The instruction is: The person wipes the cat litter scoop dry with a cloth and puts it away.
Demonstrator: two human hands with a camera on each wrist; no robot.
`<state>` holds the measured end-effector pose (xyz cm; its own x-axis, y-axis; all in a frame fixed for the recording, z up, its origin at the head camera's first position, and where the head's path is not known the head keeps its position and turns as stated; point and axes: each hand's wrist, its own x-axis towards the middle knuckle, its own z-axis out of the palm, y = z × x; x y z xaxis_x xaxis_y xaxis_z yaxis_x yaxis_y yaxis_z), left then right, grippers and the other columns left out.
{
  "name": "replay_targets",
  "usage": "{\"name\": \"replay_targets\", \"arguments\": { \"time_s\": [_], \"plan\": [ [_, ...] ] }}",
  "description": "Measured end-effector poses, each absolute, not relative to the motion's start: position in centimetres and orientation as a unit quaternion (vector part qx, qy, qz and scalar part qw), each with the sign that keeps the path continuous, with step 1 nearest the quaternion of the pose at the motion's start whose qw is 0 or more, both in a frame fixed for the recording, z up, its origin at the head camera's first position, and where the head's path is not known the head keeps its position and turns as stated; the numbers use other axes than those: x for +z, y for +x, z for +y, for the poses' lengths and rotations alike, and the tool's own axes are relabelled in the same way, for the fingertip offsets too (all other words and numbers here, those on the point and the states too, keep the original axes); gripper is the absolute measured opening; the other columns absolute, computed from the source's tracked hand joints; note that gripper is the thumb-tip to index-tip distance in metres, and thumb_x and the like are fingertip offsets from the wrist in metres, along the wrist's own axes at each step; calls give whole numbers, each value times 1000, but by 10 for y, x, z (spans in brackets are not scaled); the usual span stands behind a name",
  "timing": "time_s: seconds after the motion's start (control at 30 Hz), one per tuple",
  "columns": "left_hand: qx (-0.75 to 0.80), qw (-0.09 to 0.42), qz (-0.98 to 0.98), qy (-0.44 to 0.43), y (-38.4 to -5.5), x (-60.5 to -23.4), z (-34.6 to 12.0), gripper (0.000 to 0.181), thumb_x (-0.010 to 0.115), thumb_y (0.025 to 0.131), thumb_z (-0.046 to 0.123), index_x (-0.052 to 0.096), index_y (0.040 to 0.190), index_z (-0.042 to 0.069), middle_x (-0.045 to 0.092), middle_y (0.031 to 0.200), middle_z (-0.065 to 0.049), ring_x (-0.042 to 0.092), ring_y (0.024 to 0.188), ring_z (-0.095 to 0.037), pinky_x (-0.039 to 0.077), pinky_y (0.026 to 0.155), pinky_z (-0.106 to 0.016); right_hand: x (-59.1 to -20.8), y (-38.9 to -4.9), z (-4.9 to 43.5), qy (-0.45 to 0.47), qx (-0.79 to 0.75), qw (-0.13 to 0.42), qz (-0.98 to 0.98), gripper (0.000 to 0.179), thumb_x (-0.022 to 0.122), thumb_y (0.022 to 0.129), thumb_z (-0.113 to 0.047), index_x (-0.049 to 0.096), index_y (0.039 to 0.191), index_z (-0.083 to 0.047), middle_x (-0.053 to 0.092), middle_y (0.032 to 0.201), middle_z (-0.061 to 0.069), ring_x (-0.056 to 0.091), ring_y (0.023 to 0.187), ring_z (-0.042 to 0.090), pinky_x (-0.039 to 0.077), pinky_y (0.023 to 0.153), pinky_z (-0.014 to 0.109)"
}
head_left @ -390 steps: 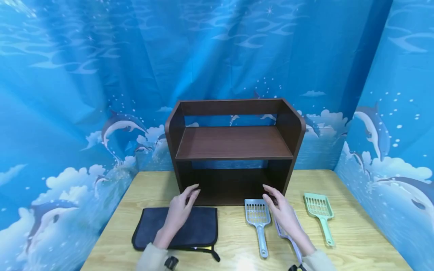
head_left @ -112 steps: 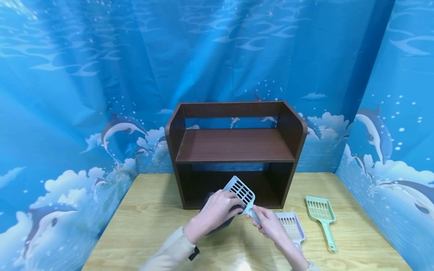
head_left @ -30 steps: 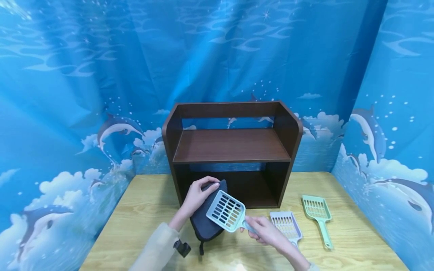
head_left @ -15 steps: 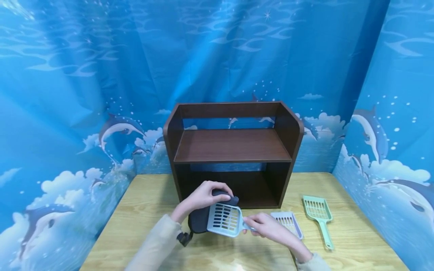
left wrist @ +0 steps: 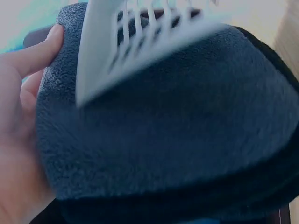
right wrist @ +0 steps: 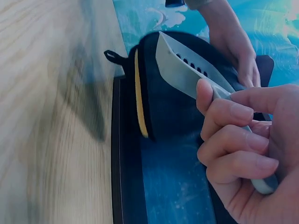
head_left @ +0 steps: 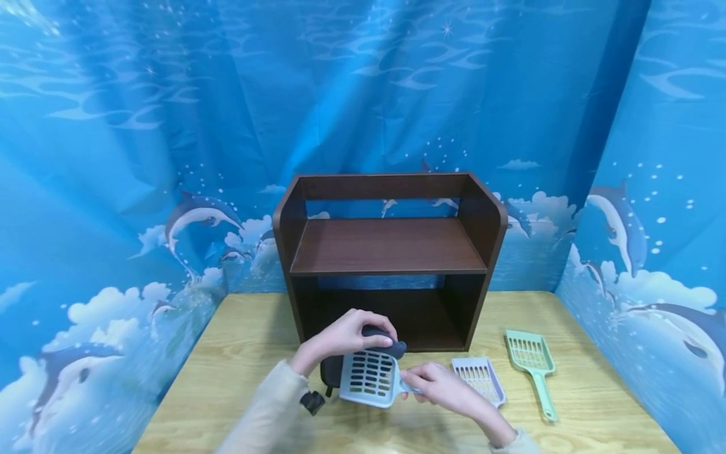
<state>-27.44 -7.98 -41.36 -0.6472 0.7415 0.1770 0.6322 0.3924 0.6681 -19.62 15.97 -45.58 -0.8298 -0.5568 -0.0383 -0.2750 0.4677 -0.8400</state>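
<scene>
My left hand (head_left: pixel 351 334) grips one end of a dark navy, fuzzy fabric pouch (head_left: pixel 331 373), thumb in front. In the right wrist view the pouch (right wrist: pixel 170 114) shows a yellow strip along its side and a small black loop. My right hand (head_left: pixel 439 386) holds a light blue litter scoop (head_left: pixel 365 399) by its handle, fingers curled round it. The slotted pan overlaps the pouch in the head view. Close up in the left wrist view, the scoop (left wrist: pixel 91 60) lies right over the plush face of the pouch (left wrist: pixel 163 135). Much of the pouch is hidden behind the scoop.
Behind the hands stands a dark brown two-tier shelf (head_left: pixel 391 243). To the right on the wooden table (head_left: pixel 244 340) lie a lilac litter scoop (head_left: pixel 499 386), partly behind my right arm, and a green litter scoop (head_left: pixel 542 392). Blue dolphin curtains (head_left: pixel 363 94) surround the table.
Pouch and blue scoop, at first lying on the table, are now in my hands. Over the last second the scoop has moved slightly lower and leftward, and my left hand slightly right.
</scene>
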Motion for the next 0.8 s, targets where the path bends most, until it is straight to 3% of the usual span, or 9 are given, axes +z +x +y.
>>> {"name": "replay_targets", "arguments": {
  "time_s": [0.13, 0.37, 0.63, 0.8],
  "plan": [
    [380, 62, 840, 382, -278, -414, -99, 14, 69, 97, 38, 74, 105, 28, 71, 100, 19, 63, 95, -4, 51, 90, -29, -455, -196, 170, -239, -463, 155, 839, 36, 48, 108, -31, 74, 100, -8, 49, 63, -6, 35, 51, 1, 28, 47, 18],
    [382, 33, 851, 360, -281, -414, -112, 12, 70, 96, 35, 74, 104, 27, 71, 99, 18, 64, 93, -4, 52, 88, -30, -458, -196, 179, -241, -479, 154, 830, 38, 48, 108, -29, 72, 98, -1, 48, 63, -5, 33, 50, 0, 26, 46, 18],
    [346, 65, 834, 424, -275, -407, -80, 9, 71, 95, 34, 75, 100, 27, 70, 95, 19, 61, 88, -2, 50, 86, -24, -456, -199, 164, -268, -463, 160, 829, 39, 48, 108, -30, 74, 95, -3, 47, 60, -8, 35, 48, 0, 27, 46, 18],
    [300, 83, 820, 480, -269, -404, -63, 10, 70, 96, 32, 75, 101, 25, 69, 94, 18, 58, 82, 1, 50, 79, -20, -455, -198, 157, -273, -440, 149, 842, 41, 52, 106, -34, 73, 81, -9, 43, 55, -12, 34, 46, -1, 27, 46, 18]
  ]
}}
